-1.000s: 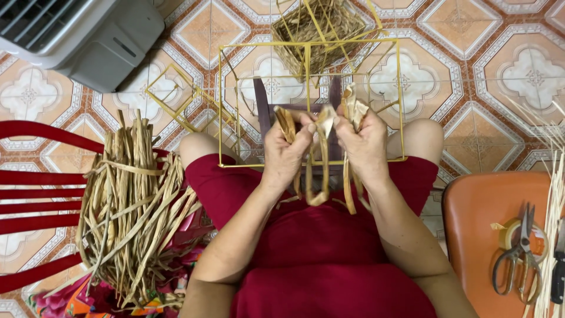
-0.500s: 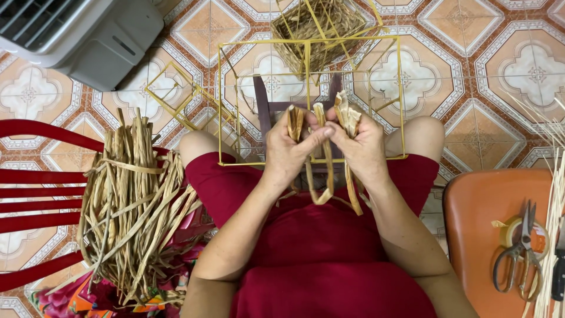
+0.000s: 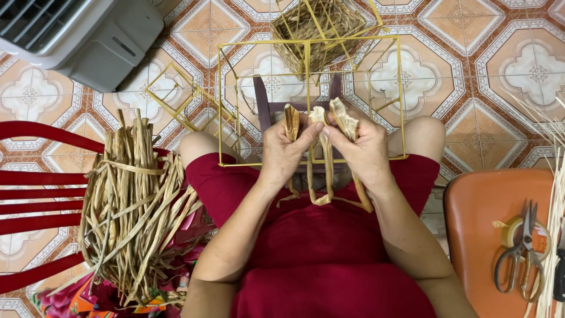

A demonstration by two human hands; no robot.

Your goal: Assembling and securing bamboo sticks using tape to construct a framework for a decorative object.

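Note:
My left hand and my right hand meet over my lap, both pinching flat dried straw strips whose ends stick up above the fingers and whose loops hang down onto the red skirt. The strips sit against the near bar of a yellow wire box frame that rests on my knees. Behind the frame stands a small dark stool, and past it a partly woven straw basket on another yellow frame.
A thick bundle of dried straw strips lies on a red chair at my left. An orange stool at my right carries scissors and a tape roll. A grey fan unit stands far left on the patterned tile floor.
My hands have drawn closer together, and the strip ends between them have been gathered and pulled upright. The hanging loops sit slightly lower on the skirt.

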